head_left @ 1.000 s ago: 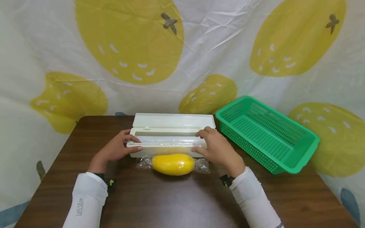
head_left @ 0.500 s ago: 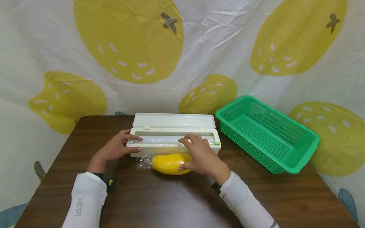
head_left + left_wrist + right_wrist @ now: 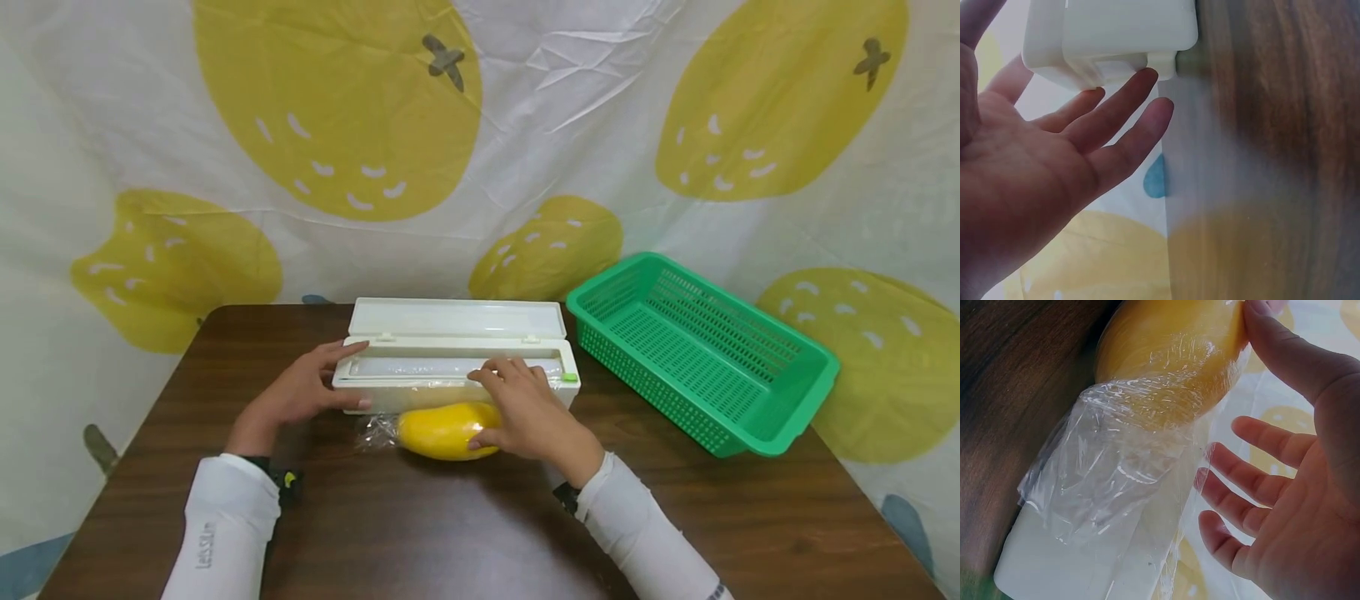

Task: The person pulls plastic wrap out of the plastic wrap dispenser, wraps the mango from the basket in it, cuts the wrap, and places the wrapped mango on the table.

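A white cling film dispenser box stands with its lid raised at the back and the film roll showing inside. My left hand touches its left end, thumb low on the front and index finger along the top rim. From the left wrist, the other fingers reach loosely against the white casing. Just in front lies a smooth yellow oval fruit wrapped in clear film, its left end a twisted tuft. My right hand spans fruit and box, thumb touching the fruit, fingers spread at the film.
A green perforated basket stands right of the dispenser, at the table's back right. A bright green slider sits at the box's right end. Brown wooden table stretches toward me, and a lemon-print cloth hangs behind.
My right hand has moved left from the box's right end to the fruit, then stayed there. My left index finger has shifted back from the roll to the rim.
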Demonstrator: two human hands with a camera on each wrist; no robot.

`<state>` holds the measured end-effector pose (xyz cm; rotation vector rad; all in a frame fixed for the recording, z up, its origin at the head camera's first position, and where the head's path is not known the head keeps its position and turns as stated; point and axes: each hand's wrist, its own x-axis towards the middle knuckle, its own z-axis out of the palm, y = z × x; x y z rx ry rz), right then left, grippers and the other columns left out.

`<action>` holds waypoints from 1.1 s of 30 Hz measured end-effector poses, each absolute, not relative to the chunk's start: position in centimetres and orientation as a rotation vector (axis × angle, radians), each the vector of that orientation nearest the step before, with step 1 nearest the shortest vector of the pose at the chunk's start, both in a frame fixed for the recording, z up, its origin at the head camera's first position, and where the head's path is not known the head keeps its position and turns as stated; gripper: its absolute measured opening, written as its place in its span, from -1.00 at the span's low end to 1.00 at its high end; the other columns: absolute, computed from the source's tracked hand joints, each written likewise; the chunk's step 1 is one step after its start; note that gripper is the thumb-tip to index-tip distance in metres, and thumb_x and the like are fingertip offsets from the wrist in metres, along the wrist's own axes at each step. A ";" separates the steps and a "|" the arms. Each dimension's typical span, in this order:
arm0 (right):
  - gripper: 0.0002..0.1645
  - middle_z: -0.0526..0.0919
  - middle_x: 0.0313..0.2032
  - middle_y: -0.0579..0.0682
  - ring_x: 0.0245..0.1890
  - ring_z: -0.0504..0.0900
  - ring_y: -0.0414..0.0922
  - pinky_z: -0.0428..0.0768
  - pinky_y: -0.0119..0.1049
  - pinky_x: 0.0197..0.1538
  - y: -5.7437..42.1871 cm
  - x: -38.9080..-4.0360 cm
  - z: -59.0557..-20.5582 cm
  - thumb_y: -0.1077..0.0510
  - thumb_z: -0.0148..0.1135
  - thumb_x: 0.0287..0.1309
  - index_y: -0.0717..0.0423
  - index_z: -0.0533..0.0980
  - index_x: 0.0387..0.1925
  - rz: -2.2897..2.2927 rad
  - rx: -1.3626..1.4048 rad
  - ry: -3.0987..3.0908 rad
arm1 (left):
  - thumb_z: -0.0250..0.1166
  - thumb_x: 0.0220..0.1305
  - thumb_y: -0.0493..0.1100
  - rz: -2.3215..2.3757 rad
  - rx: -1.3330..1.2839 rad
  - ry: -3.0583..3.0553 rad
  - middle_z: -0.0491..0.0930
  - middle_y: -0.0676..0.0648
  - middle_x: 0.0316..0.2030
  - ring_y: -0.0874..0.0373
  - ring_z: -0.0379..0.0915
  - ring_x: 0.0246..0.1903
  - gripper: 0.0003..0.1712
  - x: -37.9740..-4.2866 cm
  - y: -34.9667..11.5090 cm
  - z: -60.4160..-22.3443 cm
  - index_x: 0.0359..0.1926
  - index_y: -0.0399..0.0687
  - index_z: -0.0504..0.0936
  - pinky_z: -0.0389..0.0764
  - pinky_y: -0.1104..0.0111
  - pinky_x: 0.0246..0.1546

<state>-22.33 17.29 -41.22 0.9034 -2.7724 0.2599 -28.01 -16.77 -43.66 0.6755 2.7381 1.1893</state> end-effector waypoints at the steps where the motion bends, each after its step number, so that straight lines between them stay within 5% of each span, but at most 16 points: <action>1: 0.05 0.51 0.14 0.09 0.12 0.39 0.04 0.41 -0.01 -0.09 17.3 -22.3 -41.2 -0.36 0.54 -0.31 0.05 0.46 0.22 0.258 0.901 -2.774 | 0.54 -0.03 0.11 1.195 0.682 2.736 0.11 -0.42 0.45 -0.31 0.27 0.21 0.13 -28.0 -16.8 -43.7 0.50 -0.07 0.20 0.32 -0.31 0.22; 7: 0.04 0.53 0.11 0.05 0.07 0.41 0.03 0.40 -0.03 -0.12 17.2 -22.3 -41.2 -0.33 0.57 -0.33 0.03 0.47 0.21 0.258 0.899 -2.765 | 0.60 -0.16 0.15 1.199 0.675 2.713 0.05 -0.38 0.48 -0.25 0.12 0.30 0.37 -27.9 -16.9 -43.6 0.57 0.02 -0.03 0.13 -0.36 0.29; 17: -0.03 0.58 0.05 0.02 0.00 0.47 0.01 0.42 -0.08 -0.14 17.1 -21.9 -41.1 -0.16 0.63 -0.30 0.00 0.48 0.22 0.250 0.959 -2.757 | 0.65 -0.21 0.01 1.245 0.779 2.660 -0.04 -0.44 0.49 -0.28 -0.03 0.37 0.45 -27.6 -16.8 -42.9 0.56 -0.15 -0.10 0.00 -0.38 0.32; 33: -0.27 0.56 -0.26 -0.03 -0.26 0.47 -0.06 0.33 -0.19 -0.29 16.8 -21.6 -41.4 -0.07 0.56 -0.15 0.02 0.61 0.14 0.188 1.052 -2.779 | 0.67 -0.26 -0.06 1.267 0.805 2.614 -0.05 -0.46 0.46 -0.32 0.02 0.34 0.46 -27.2 -16.6 -42.3 0.54 -0.26 -0.08 0.22 -0.35 0.25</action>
